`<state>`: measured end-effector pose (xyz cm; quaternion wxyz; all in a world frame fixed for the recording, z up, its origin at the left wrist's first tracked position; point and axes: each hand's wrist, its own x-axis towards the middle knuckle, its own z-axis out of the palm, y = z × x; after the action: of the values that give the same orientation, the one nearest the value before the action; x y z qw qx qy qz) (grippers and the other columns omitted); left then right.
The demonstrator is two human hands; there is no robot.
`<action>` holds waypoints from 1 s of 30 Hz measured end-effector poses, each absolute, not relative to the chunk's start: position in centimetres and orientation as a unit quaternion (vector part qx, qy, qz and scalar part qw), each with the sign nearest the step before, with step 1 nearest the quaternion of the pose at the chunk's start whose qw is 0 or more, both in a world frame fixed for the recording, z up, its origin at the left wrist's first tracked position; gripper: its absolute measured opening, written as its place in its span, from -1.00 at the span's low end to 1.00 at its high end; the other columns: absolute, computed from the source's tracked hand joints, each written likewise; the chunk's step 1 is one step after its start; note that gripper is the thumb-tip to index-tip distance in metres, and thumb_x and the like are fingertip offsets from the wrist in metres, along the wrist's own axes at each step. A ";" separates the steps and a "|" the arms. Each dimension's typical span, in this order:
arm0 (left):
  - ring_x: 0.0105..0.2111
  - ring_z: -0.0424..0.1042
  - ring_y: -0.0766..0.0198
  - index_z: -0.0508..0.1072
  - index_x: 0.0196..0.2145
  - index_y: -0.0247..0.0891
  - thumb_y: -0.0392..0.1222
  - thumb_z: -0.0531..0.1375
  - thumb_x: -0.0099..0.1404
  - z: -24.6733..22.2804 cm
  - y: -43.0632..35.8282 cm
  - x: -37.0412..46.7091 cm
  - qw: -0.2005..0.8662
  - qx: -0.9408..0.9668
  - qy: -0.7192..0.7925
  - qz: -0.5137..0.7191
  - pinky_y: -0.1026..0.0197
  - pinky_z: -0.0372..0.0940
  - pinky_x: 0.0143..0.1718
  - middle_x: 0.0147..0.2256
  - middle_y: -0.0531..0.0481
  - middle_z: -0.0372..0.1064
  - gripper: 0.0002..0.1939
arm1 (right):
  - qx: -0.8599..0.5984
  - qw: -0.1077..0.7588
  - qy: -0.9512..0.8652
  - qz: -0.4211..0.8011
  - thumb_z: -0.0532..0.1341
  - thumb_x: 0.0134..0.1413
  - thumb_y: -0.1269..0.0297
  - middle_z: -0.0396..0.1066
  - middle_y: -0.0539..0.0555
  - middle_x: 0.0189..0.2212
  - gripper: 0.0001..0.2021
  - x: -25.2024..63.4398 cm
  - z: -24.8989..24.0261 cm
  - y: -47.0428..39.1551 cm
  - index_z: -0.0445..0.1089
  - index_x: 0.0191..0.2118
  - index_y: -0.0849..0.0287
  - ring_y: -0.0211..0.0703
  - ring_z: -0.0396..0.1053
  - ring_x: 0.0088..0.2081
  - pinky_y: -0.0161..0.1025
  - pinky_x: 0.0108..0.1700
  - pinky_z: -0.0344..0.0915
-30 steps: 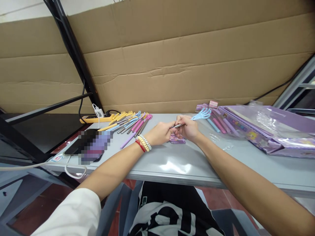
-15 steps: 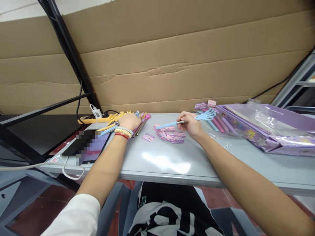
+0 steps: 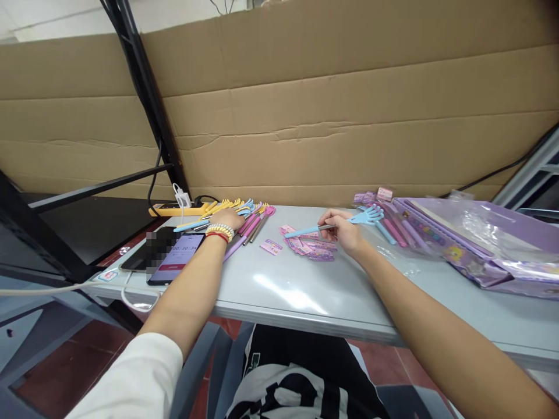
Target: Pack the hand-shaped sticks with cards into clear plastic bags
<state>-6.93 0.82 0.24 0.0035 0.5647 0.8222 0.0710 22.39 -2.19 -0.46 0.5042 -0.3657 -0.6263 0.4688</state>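
A light-blue back scratcher (image 3: 367,215), with a hand-shaped head and a metal shaft, is gripped mid-length in my right hand (image 3: 343,228). Its handle end points left, over a heap of small pink-purple printed cards (image 3: 318,249). One loose card (image 3: 271,247) lies just left of the heap. My left hand (image 3: 227,219), with bracelets at the wrist, rests on a pile of yellow, blue, pink and purple back scratchers (image 3: 257,222). Its fingers reach away from me among them and are mostly hidden, so their grip does not show.
Two phones (image 3: 181,256) and a white cable lie at the left, near a yellow power strip (image 3: 163,209). At the right are wrapped back scratchers (image 3: 395,230) and a purple box (image 3: 489,233) with clear plastic on it. Cardboard (image 3: 305,116) stands behind the table.
The view has shifted slightly, moving the table contents right in the picture. My left hand has drawn left across the pile, uncovering more pink and purple handles. My right hand still holds the blue back scratcher.
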 end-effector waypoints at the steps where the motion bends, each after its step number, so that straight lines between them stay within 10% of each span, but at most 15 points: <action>1: -0.06 0.37 -0.09 0.46 -0.09 -0.35 0.06 0.03 0.13 0.3 0.7 -6.8 -0.001 0.564 0.822 0.072 0.05 0.27 -0.15 -0.06 -0.33 0.39 -0.47 | -0.367 0.503 -0.627 0.468 0.09 -0.33 0.29 0.28 0.01 -0.80 -0.90 22.4 -0.4 -2.2 0.29 -0.63 0.19 -0.32 0.10 -0.77 -0.37 -0.72 -0.05; 13: -0.25 0.36 0.26 0.41 -0.26 -0.26 0.10 -0.11 0.32 0.8 -3.0 2.6 -0.009 0.849 0.436 0.300 0.24 0.20 -0.21 -0.25 -0.06 0.42 -0.56 | -0.326 0.543 -0.588 0.503 0.30 -0.18 0.03 0.38 0.00 -0.68 -0.68 21.8 -0.5 -2.4 0.29 -0.49 0.20 -0.28 0.28 -0.70 -0.37 -0.68 0.14; 26: -0.49 0.29 0.30 0.43 -0.41 -0.27 0.03 -0.04 0.31 0.4 -2.7 1.8 0.000 0.860 0.435 0.265 0.27 0.05 -0.45 -0.50 0.00 0.37 -0.61 | -0.243 0.691 -0.439 0.520 0.19 -0.07 -0.12 0.46 0.04 -0.48 -0.61 25.7 1.3 -0.9 0.33 -0.42 0.16 -0.19 0.45 -0.45 -0.28 -0.46 0.38; 30: -0.54 0.24 0.31 0.44 -0.47 -0.28 0.06 -0.03 0.28 0.6 -2.5 1.1 -0.030 0.864 0.447 0.231 0.26 0.01 -0.48 -0.57 -0.01 0.34 -0.58 | -0.367 0.566 -0.480 0.561 0.16 0.00 -0.01 0.48 0.11 -0.50 -0.68 27.1 1.4 -0.7 0.35 -0.42 0.20 -0.13 0.44 -0.52 -0.25 -0.56 0.35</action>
<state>1.12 -2.52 0.55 -0.0297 0.8638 0.4468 0.2308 27.06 -0.74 1.42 0.5657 -0.3670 -0.4803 0.5609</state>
